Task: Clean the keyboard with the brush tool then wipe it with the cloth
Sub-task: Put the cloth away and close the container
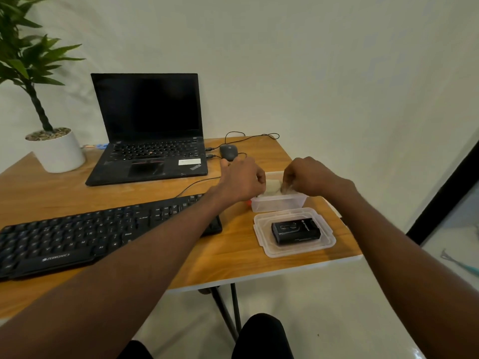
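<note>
Left grip: the left hand point(242, 178) was curled over the left rim of the clear plastic container point(278, 204), its fingertips at the pale cloth point(273, 186) inside; whether it really pinched the cloth could not be told.
Right grip: the right hand point(308, 178) was curled over the container's far right part, fingers bent down onto the cloth; the pinch itself was hidden behind the knuckles.
Bench: a wooden-topped bench point(233, 257) with a white edge and dark legs carried everything.
Laptop: a black laptop point(147, 130) stood open at the far middle, screen dark.
Keyboard: the black keyboard point(85, 237) lay at the near left, set at a slant, its right end crossed by the left forearm.
Plant: a green plant in a white pot point(58, 151) stood at the far left, beside the laptop.
Lid: the container's clear lid point(261, 229) lay flat on the bench just near of the container, by the right edge.
Container: it sat right of the keyboard, near of the mouse, with the cloth showing above its rim between the two hands.
Black device: a small black boxy item point(295, 231) rested on the lid; what it was could not be told.
Mouse: a dark wired mouse point(229, 152) lay right of the laptop, just far of the left hand.
</note>
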Demonstrator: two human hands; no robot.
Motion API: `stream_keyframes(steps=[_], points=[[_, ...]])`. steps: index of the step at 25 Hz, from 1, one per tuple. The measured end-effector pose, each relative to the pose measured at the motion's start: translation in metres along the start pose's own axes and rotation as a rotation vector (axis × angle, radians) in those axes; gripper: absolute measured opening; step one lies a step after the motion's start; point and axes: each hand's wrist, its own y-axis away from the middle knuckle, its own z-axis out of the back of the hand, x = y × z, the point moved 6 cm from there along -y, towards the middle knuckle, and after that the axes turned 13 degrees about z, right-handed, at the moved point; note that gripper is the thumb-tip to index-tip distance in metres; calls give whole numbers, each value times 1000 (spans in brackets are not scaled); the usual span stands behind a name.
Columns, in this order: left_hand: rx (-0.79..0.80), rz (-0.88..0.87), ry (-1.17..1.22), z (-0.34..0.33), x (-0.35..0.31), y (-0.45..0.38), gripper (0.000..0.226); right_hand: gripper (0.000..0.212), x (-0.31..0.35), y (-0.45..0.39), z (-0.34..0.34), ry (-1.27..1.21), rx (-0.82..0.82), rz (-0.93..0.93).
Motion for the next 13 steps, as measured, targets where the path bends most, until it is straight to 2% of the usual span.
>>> stream_keyframes(steps=[9,13], points=[[29,-66,-194,-3,-7,-1,36,23,13,-5,-5,61,15,-3],[-6,-46,-222,-6,-9,-8,16,26,11,-7,-5,78,11,-22]])
